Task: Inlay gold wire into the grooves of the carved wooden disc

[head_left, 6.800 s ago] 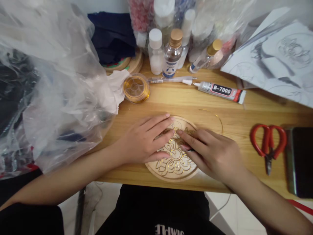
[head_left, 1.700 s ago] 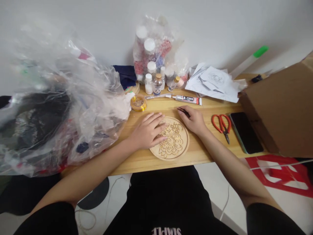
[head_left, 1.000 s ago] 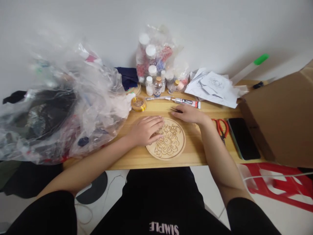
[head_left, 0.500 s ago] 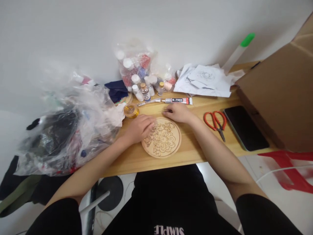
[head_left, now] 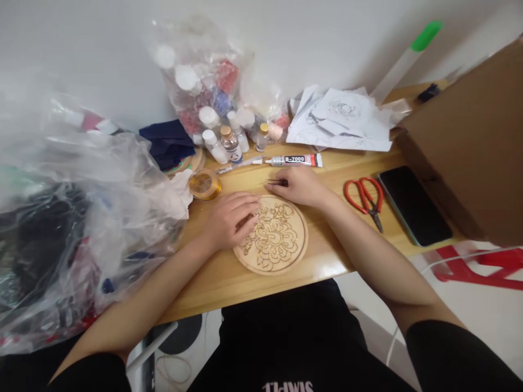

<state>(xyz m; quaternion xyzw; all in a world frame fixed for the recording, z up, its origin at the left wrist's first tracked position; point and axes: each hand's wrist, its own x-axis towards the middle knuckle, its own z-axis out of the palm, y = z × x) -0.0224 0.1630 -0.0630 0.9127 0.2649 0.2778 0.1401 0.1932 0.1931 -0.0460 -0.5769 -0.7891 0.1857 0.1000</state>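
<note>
A round wooden disc [head_left: 278,247] with a flower outlined in gold-coloured wire lies flat on the table. My left hand [head_left: 235,220] rests on its upper left edge, fingers stretched and slightly bent, with a gap between thumb and fingers; no held thing shows there. My right hand [head_left: 300,188] is just beyond the disc's far edge, closed on dark tweezers [head_left: 278,182] whose tips point left. Behind that hand lies a B-7000 glue tube [head_left: 296,160]. A spool of gold wire [head_left: 205,184] sits beyond my left hand.
Red-handled pliers [head_left: 365,198] and a phone [head_left: 414,206] lie at the right, beside a cardboard box [head_left: 469,147]. Small bottles [head_left: 231,145], a bag of jars [head_left: 204,76] and papers [head_left: 339,120] line the wall. Plastic bags [head_left: 110,218] crowd the left.
The camera view has shifted and come closer. My left thumb stands further from the fingers over the disc. My right hand keeps the tweezers in much the same place.
</note>
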